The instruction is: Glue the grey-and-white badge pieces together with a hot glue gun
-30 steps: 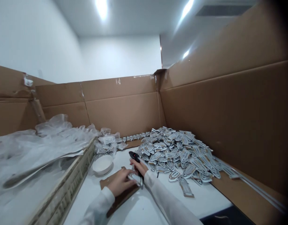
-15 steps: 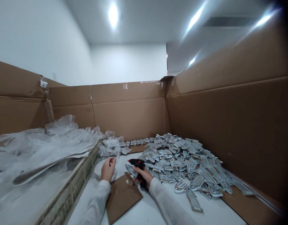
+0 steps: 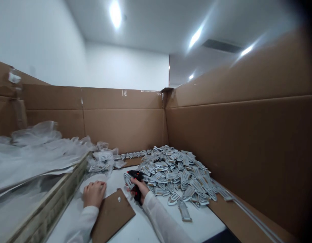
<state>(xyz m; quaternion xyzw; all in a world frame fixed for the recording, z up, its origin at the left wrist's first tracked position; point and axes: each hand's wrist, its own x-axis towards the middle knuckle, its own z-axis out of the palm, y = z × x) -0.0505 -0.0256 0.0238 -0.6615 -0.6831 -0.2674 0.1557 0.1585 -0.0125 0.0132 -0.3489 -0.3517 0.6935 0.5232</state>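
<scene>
My right hand [image 3: 140,188] is closed around a black glue gun [image 3: 135,175] with red trim and also holds a small grey flat piece [image 3: 127,180] against it. My left hand [image 3: 94,193] rests with curled fingers over a white bowl [image 3: 93,179], which it mostly hides. Between my hands lies a brown cardboard sheet [image 3: 111,216] with a small white blob [image 3: 119,199] near its top edge. Both sleeves are white.
A big heap of grey-and-tan flat pieces [image 3: 176,173] lies right of the glue gun on the white table [image 3: 209,219]. Clear plastic bags [image 3: 39,152] cover a pale crate [image 3: 51,202] on the left. Tall cardboard walls [image 3: 247,141] enclose the back and right.
My left hand left the cardboard sheet and went to the white bowl. My right hand lifted the glue gun and a grey piece off the sheet. The camera swung slightly.
</scene>
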